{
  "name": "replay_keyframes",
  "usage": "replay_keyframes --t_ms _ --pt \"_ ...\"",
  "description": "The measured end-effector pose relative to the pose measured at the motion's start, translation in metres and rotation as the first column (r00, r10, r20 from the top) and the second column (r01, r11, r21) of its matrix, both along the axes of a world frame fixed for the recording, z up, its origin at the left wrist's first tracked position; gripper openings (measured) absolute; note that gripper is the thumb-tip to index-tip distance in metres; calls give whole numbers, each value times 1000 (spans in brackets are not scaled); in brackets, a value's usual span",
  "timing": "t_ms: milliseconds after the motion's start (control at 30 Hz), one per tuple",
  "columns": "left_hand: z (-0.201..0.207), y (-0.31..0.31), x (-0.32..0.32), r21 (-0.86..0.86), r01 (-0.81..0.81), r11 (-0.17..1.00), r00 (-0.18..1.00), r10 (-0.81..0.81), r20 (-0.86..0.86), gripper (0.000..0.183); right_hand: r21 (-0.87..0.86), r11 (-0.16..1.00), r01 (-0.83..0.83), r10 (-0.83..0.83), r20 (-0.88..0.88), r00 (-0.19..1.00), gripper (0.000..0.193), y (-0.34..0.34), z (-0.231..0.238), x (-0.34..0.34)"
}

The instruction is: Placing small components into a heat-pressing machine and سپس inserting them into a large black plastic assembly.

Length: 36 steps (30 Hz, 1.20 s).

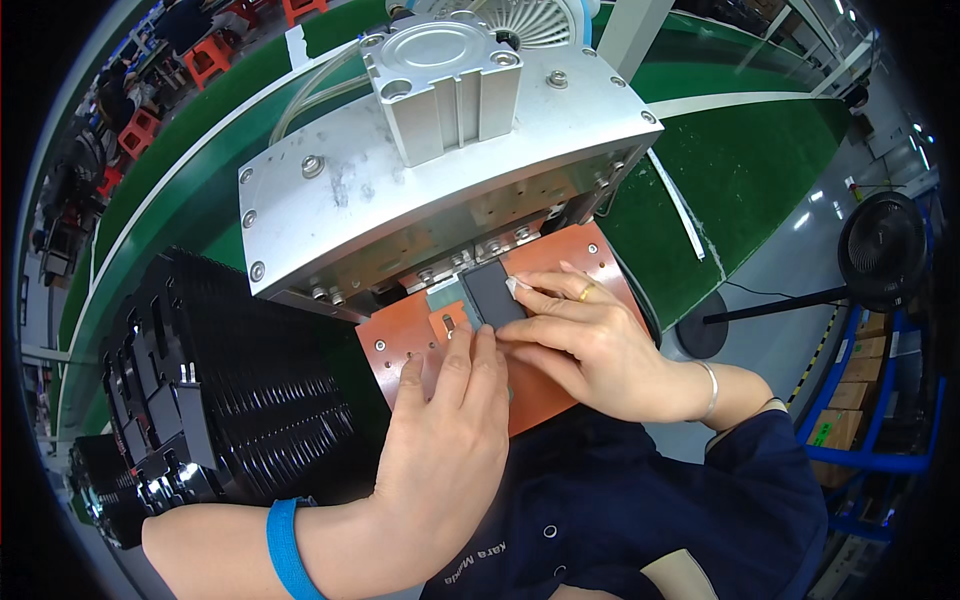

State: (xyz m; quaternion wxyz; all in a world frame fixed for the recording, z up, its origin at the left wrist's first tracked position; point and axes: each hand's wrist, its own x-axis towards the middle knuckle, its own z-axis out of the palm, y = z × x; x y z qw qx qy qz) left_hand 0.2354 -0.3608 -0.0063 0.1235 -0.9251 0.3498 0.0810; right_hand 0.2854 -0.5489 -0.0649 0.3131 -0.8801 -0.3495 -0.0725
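The left hand [448,425] lay with its fingers loosely spread, tips near the lower end of a dark rectangular pad [490,292]; the right hand [610,350] bent its fingers toward a small white piece [515,284] by the pad's right edge, pinching or not I could not tell. The pad lay over an orange plate [395,370], before a silver machine [330,210]

The head view looks down from nearby.
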Motion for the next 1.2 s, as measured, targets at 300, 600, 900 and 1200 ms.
replay_keyframes --t_ms 300,600,900,1200 --pt "-1 -4 5 -167 40 985 994 -23 107 60 462 841 282 259 -801 539 16 -12 18 22" --pt "24 8 29 -592 -229 773 973 203 -111 26 564 802 195 331 -693 640 20 -12 11 16" --pt "81 67 -10 -608 -785 119 618 213 -756 17 769 639 25 589 -509 627 14 31 48 -12" --pt "132 263 -108 -637 -759 -134 285 812 -510 21 56 758 -650 546 492 678 38 166 69 21"
